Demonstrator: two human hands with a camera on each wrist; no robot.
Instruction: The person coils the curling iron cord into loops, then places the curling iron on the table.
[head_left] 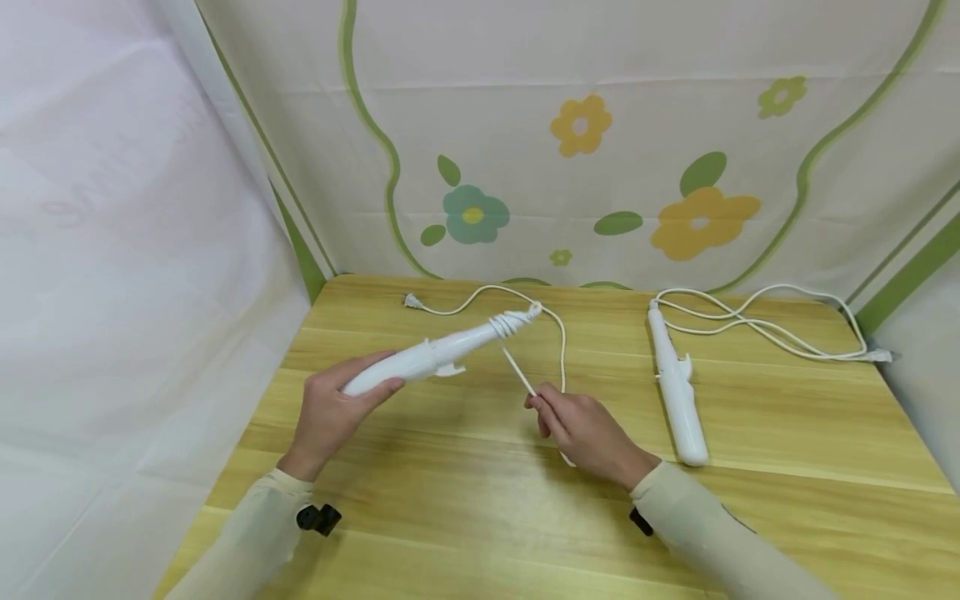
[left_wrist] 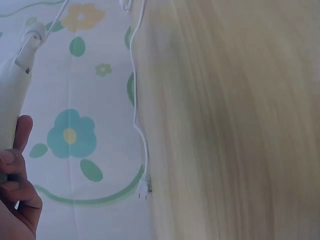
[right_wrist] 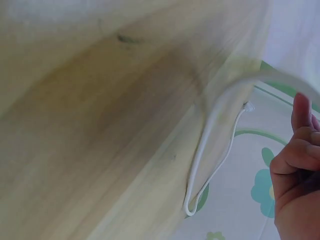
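A white curling iron (head_left: 431,357) is held aloft over the table by my left hand (head_left: 322,417), which grips its thick rounded end. Its narrow end points up and to the right, with turns of white cord (head_left: 517,367) wound round it. My right hand (head_left: 588,433) pinches the cord a short way below that end. The rest of the cord loops back across the table to a plug (head_left: 412,301) near the far left edge. In the left wrist view, fingers (left_wrist: 15,165) wrap the body of the iron; the right wrist view shows the cord (right_wrist: 205,130) curving from the right hand.
A second white curling iron (head_left: 681,408) lies on the wooden table (head_left: 465,517) at the right. Its cord (head_left: 787,333) spreads in loops behind it, to a plug (head_left: 879,356) by the right edge. A flower-printed curtain (head_left: 525,167) stands behind the table.
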